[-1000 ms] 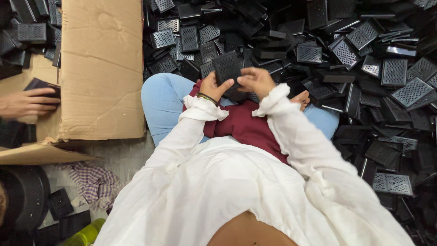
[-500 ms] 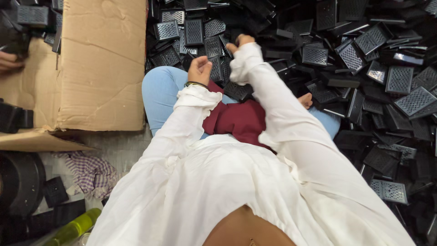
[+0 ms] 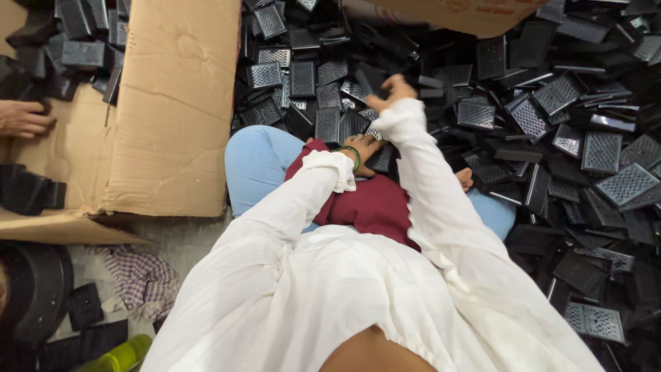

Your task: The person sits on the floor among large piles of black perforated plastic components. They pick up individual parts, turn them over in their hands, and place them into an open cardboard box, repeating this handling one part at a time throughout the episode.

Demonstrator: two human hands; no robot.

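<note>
up front, right hand (image 3: 391,89) fingers curled, pinching black plastic part (image 3: 368,79) above heap of black grille parts (image 3: 551,117). left hand (image 3: 363,148) fingers bent, resting on grille part (image 3: 380,158) at lap. cardboard box (image 3: 172,103) left; another person's hand (image 3: 24,118) inside.

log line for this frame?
left hand: on black grille part at lap | right hand: lifting black part over pile

Single head camera, worn high, looking steeply down over own white sleeves and lap. Close range. Black parts pile (image 3: 551,117) fills 12 to 3 o'clock; cardboard box (image 3: 172,117) at 10 o'clock.
</note>
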